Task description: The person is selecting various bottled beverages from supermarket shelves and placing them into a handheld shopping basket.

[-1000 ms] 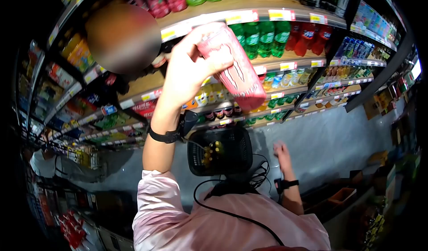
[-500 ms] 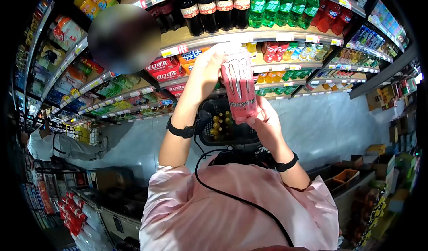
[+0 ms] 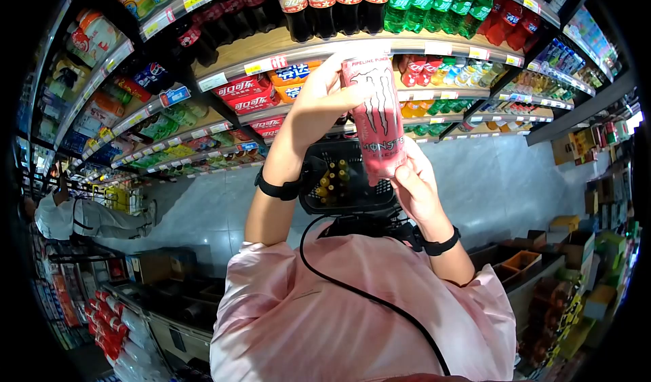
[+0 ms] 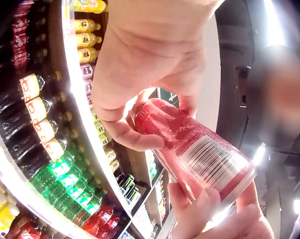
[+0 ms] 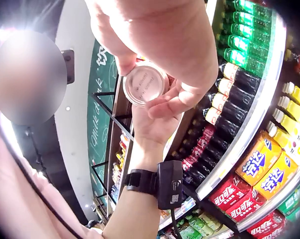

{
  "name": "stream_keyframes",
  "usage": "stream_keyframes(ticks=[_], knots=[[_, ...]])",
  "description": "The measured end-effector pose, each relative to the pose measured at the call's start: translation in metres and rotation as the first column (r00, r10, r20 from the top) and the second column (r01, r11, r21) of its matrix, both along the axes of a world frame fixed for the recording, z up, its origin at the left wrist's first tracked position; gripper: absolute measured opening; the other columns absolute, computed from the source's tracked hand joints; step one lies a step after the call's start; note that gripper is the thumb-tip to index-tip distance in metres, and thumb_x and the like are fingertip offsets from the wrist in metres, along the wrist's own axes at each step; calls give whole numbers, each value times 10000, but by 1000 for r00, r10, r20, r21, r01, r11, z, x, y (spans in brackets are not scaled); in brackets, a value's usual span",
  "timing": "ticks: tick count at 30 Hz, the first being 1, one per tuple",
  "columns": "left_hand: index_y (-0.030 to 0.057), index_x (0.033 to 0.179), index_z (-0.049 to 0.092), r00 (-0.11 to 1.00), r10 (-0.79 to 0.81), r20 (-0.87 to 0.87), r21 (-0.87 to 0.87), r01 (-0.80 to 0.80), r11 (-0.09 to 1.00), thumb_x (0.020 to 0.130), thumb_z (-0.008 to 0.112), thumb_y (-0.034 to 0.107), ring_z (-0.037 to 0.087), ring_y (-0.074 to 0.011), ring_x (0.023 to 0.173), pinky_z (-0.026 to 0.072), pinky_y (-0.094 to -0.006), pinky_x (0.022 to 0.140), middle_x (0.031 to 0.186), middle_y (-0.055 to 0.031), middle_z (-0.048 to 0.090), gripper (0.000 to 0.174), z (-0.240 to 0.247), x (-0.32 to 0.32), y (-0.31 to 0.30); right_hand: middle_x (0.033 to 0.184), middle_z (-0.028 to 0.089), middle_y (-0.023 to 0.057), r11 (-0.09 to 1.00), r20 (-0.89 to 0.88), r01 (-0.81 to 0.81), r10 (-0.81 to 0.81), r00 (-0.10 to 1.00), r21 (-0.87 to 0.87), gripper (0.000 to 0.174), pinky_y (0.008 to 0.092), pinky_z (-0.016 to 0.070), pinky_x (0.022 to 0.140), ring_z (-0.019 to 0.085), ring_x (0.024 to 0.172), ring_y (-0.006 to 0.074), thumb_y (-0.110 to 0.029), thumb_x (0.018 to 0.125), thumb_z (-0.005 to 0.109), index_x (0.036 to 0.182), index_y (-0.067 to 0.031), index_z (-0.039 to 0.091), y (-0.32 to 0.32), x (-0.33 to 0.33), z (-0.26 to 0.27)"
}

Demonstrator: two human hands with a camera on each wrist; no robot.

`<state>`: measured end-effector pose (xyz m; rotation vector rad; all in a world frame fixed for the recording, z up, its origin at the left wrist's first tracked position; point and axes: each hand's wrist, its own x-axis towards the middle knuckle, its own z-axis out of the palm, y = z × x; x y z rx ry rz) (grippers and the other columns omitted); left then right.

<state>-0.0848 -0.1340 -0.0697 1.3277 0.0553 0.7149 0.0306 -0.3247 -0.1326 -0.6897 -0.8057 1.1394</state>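
A tall pink Monster drink can (image 3: 377,121) stands tilted between both hands in front of the shelves, its logo facing the head camera. My left hand (image 3: 324,97) grips the top end, thumb across the front. Lower down, my right hand (image 3: 418,185) holds the bottom end with thumb and fingers. In the left wrist view the can (image 4: 195,149) shows a white barcode panel, with left fingers curled round one end and the right hand (image 4: 214,216) at the other. The right wrist view shows the can's round base (image 5: 145,84) with printed text, between the right thumb and fingers.
A black basket (image 3: 319,204) with several yellow-capped bottles sits on the floor below the hands. Drink shelves (image 3: 251,53) curve ahead, holding cola bottles (image 3: 322,6) and green soda bottles (image 3: 441,6). A black cable (image 3: 359,300) crosses the pink shirt. Another person (image 3: 88,216) is at far left.
The can came down from high by the shelf, held by the left hand alone, to in front of the body. The right hand rose and took its lower end; lately the can shifted slightly right.
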Motion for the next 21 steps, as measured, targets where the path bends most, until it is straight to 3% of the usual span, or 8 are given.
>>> stream_keyframes(ticks=[2,7,9,12,14,16,17,21], knots=[[-19,1432,454,998,-60,14,-32,60,998,896,746,151,587,-131,1144,485,-302,997,1302,-79,605,634,3,-1,-2,1247,617,131,997,63,15,-10,998,-72,835,344,547,810,641,1027,197,-470,877,752,1457,20,405,0,-2,4],[-20,1440,439,995,-86,39,-22,87,996,761,854,60,551,-154,1230,460,-328,1054,1333,-95,579,799,5,-6,-5,1260,611,133,1000,19,-11,11,1000,-26,771,351,545,824,638,1047,204,-389,905,733,1464,18,393,0,-4,2],[-18,1442,438,998,-63,12,-18,63,998,797,832,96,551,-155,1232,458,-329,1053,1334,-96,578,764,5,-6,-4,1247,621,133,1000,-12,-27,27,1000,15,698,350,540,837,642,1042,205,-318,940,703,1461,27,392,1,-4,1],[-22,1443,437,1000,-23,-3,9,23,1000,879,763,174,553,-156,1232,454,-326,1051,1329,-102,583,680,5,-8,-2,1244,614,139,997,-67,-73,74,995,30,716,353,538,821,632,1033,207,-386,950,677,1457,33,393,3,-4,2],[-27,1442,436,1000,-6,9,29,5,1000,925,716,217,556,-157,1231,451,-322,1049,1322,-106,587,636,4,-9,-3,1294,586,185,996,-33,-85,84,996,-21,872,382,572,788,632,1115,273,-528,905,690,1470,44,351,2,-3,2],[-27,1423,466,998,60,16,109,-62,992,1004,597,271,591,-127,1112,486,-284,945,1239,-86,622,531,4,-9,-6,1301,583,195,995,-51,-98,97,994,-27,872,384,577,773,636,1119,286,-535,907,685,1465,49,356,1,-3,-1],[-27,1423,466,998,63,16,106,-65,992,1004,597,271,591,-127,1112,486,-284,945,1239,-86,622,531,4,-11,-6,1307,580,206,993,-69,-112,110,992,-30,873,387,582,759,640,1123,298,-542,908,679,1460,54,361,0,-3,-3],[2,1390,524,989,137,-61,122,-129,984,1053,509,253,552,-65,852,463,-221,702,1089,-39,646,420,7,-14,-10,1320,575,217,991,-76,-126,123,989,-39,873,386,586,733,651,1111,314,-550,908,676,1453,60,373,-2,-3,-6]])
